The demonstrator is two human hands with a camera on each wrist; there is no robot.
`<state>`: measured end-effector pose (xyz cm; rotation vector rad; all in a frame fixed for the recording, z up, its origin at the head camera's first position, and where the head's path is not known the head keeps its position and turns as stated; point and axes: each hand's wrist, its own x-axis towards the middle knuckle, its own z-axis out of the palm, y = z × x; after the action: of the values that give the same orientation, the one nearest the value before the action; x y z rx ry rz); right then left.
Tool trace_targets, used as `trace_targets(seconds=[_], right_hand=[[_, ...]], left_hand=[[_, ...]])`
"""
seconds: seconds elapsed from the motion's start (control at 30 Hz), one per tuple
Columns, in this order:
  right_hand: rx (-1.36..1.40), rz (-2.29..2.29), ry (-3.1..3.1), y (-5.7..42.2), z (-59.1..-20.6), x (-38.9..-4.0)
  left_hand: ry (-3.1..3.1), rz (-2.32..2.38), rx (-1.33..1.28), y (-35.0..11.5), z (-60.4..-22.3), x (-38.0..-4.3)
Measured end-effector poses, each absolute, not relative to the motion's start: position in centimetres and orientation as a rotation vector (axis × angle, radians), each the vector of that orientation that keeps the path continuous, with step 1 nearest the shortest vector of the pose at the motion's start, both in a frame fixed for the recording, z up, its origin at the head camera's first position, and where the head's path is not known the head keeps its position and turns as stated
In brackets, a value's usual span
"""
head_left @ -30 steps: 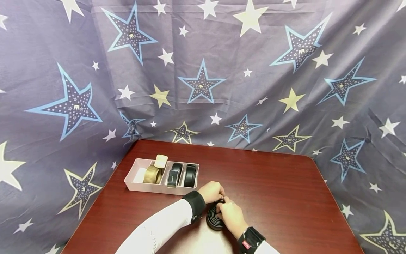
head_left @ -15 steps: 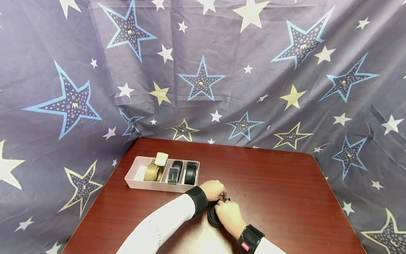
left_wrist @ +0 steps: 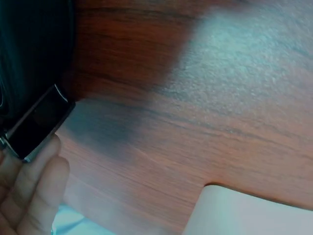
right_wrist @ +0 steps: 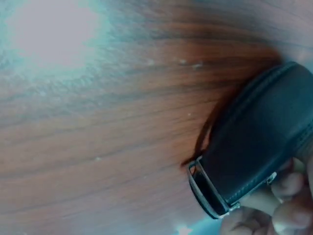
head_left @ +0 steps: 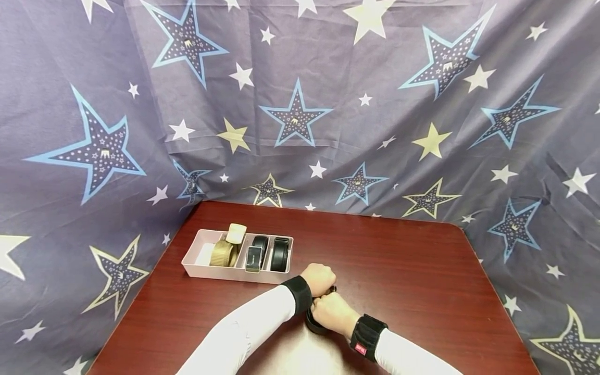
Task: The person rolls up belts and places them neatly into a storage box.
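A coiled black leather belt (head_left: 313, 324) stands on the table before me, partly covered by my hands. My right hand (head_left: 335, 314) grips the coil from the right, fingers curled; its fingertips (right_wrist: 291, 215) press the stitched leather (right_wrist: 264, 137) in the right wrist view. My left hand (head_left: 319, 279) holds the belt at its far side. In the left wrist view, its fingers (left_wrist: 44, 191) lie against the metal buckle (left_wrist: 39, 122). That buckle sticks out past the leather. The belt's free end is hidden from me.
A pale pink divided tray (head_left: 194, 268) stands left of the hands. It holds a rolled tan belt (head_left: 222, 254) with a pale buckle (head_left: 236, 233), and rolled black belts (head_left: 279, 255) in the other compartments. A star-patterned curtain (head_left: 290, 172) hangs behind the table (head_left: 398, 271).
The fingers of both hands have closed in around the coil, covering more of it. My left hand has shifted slightly to the right. The tray stays where it was.
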<state>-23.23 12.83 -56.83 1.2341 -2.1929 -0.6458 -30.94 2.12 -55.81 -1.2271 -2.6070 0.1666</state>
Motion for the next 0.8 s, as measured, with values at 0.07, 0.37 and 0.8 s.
trace_targets(seconds=[0.07,0.37,0.8], right_hand=[[1.271,-0.642,-2.174,13.0,-56.9,-23.3],[1.287,-0.599,-2.26,12.8,-56.6,-22.4],[1.282,-0.577,-2.258,13.1,-56.2,-21.3]], left_hand=[[-2.615,0.185,-1.17,2.4,-56.0,-31.2],[-2.803,0.199,-0.848,3.5,-55.3,-32.6],[-2.934,0.116,-0.716,3.7,-55.1,-34.2]])
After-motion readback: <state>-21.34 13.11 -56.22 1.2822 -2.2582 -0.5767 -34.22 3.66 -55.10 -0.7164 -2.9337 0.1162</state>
